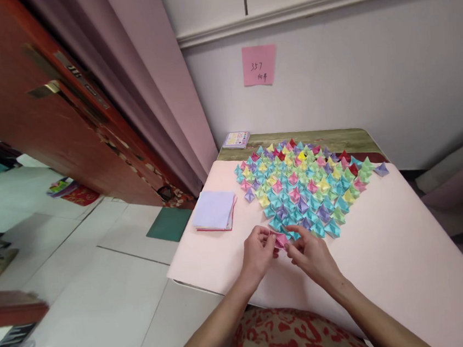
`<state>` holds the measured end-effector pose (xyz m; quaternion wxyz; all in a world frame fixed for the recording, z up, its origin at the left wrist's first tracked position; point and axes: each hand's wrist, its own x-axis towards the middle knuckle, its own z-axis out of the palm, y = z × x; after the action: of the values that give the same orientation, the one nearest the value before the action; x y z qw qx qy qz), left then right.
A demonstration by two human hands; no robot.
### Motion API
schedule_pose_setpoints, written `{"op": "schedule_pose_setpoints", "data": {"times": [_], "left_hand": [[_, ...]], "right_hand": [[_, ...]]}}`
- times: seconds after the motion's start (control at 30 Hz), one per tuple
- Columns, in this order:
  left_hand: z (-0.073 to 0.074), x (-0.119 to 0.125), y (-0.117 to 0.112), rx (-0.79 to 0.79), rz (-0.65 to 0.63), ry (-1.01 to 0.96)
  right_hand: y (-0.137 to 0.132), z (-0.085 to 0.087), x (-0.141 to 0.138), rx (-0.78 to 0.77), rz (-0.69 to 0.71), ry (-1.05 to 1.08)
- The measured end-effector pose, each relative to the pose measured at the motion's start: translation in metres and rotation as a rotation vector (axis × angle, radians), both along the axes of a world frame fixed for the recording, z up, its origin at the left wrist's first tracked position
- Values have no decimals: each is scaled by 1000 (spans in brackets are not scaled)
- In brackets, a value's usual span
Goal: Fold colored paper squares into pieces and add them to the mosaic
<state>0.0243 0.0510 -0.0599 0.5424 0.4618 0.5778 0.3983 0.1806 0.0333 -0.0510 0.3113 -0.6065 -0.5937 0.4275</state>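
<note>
Between my two hands is a small folded pink paper piece (280, 240), held just above the near part of the table. My left hand (259, 250) pinches its left side with fingers curled. On the other side my right hand (309, 251) grips the paper's right edge between thumb and fingertips. Right behind my hands spreads a big cluster of folded paper pieces (294, 180) in teal, green, yellow, pink, purple and red, set close together. To the left lies a stack of square paper sheets (214, 210), lilac on top with red edges below.
A pale pink sheet (394, 267) covers most of the table, with a wood-patterned strip (347, 137) at the back. A packet of cards or paper (236, 140) sits at the back left corner. One purple folded piece (381, 170) stands apart at right. A door (42, 105) is left.
</note>
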Motion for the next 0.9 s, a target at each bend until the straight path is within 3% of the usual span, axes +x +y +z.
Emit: {"op": "schedule_pose_setpoints", "data": {"times": [0.17, 0.37, 0.5, 0.6, 0.77, 0.9], "left_hand": [[-8, -17, 9, 23, 5, 200], [-7, -38, 58, 171, 39, 485], [-9, -37, 92, 212, 42, 663], [-11, -32, 108, 199, 30, 745], [-14, -27, 115, 203, 15, 829], [-21, -33, 105, 243, 19, 870]], "right_hand": [[-8, -4, -5, 36, 50, 64], [-32, -28, 4, 151, 128, 1], [-51, -46, 14, 102, 180, -27], [-61, -50, 17, 61, 220, -45], [-68, -50, 14, 81, 236, -78], [-67, -54, 13, 97, 224, -83]]}}
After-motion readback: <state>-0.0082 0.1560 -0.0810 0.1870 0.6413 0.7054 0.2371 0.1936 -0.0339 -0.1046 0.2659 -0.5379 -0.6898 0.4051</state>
